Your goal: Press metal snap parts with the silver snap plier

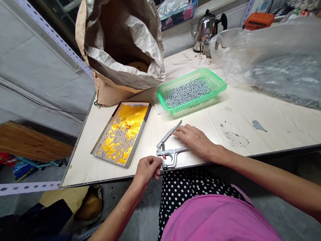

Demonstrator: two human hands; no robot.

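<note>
Metal press pliers (177, 151) sit at worktop (267, 139) front edge, spring (163, 146) btwn spread handles (169, 134). R hand (196, 141) grasps handles, loosely; L hand (148, 167) is pinched up at the jaw end, can't tell if on a small part. Pliers look stiff, prob. med. wt., smooth but not v. slippery, hardly fragile; best hold approx. mid-handles, fingertips clear of jaws & spring.

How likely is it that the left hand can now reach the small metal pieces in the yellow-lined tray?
Probably yes: the left hand is at the metal pliers, with the shallow, open-topped tray close on its left. Only tabletop shows between them, and nothing covers the small metal pieces.
</note>
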